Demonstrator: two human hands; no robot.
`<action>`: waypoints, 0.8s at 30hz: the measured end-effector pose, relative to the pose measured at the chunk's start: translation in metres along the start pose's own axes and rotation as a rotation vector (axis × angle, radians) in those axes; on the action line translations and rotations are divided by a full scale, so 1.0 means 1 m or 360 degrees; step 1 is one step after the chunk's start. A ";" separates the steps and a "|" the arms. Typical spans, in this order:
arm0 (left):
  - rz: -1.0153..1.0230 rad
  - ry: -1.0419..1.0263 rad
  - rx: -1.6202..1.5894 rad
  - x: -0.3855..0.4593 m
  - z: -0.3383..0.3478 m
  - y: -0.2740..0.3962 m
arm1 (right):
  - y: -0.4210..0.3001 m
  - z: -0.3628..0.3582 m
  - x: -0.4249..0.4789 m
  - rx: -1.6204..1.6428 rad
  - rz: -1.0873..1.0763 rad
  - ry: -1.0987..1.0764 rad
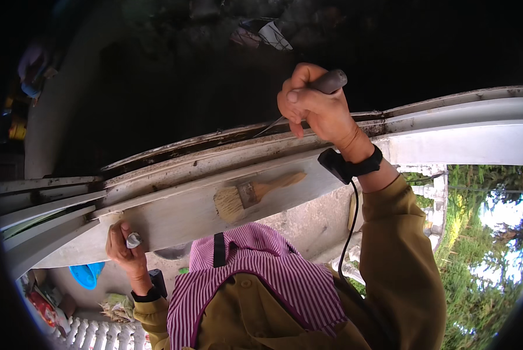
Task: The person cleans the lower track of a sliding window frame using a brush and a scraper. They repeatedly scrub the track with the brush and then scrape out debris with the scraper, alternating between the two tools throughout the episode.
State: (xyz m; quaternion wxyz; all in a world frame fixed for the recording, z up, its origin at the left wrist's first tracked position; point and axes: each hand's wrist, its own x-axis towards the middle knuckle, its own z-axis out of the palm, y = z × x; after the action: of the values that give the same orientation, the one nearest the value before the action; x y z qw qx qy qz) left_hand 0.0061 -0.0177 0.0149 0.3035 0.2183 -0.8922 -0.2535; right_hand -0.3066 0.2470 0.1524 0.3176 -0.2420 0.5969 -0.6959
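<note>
My right hand (318, 103) grips the dark handle (330, 82) of a hand tool with a thin metal shaft (269, 127). The shaft slants down to the left into the dirty window track (226, 136), where its tip is hard to make out. At the left end of the pale sill (169, 218), my left hand (126, 247) has its fingers closed around a small silvery, crumpled-looking object (133, 240); most of it is hidden. Between the hands, a flat paintbrush (248, 197) with pale bristles and a wooden handle lies on the sill.
White window frame parts (51, 218) stand at the left, and more frame (458, 113) runs off at the right. Beyond the track the room is very dark. A black cable (352, 227) hangs from the right wrist strap. Below are a blue plastic container (87, 274) and a white balustrade (99, 334).
</note>
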 end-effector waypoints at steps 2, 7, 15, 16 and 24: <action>0.0011 -0.0010 0.0022 -0.003 0.000 -0.003 | -0.004 -0.016 -0.002 -0.0078 0.0056 -0.0094; -0.0024 -0.0007 0.0073 -0.004 -0.002 0.001 | -0.013 -0.071 -0.022 -0.0331 0.0189 -0.0074; -0.0037 -0.0024 0.0064 -0.002 0.009 0.003 | -0.042 -0.181 -0.077 -0.1105 0.0275 0.0667; -0.0052 -0.0013 0.0080 -0.004 0.006 0.003 | -0.040 -0.168 -0.067 -0.1141 0.0211 0.0678; -0.0050 0.0029 0.0087 -0.003 0.004 0.001 | -0.030 -0.087 -0.039 -0.0250 -0.0003 0.0318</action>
State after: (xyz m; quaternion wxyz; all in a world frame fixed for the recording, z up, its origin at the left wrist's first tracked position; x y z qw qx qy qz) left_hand 0.0059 -0.0140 0.0114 0.3015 0.2428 -0.8924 -0.2319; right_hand -0.3472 0.3372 0.1689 0.2361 -0.1961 0.6780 -0.6679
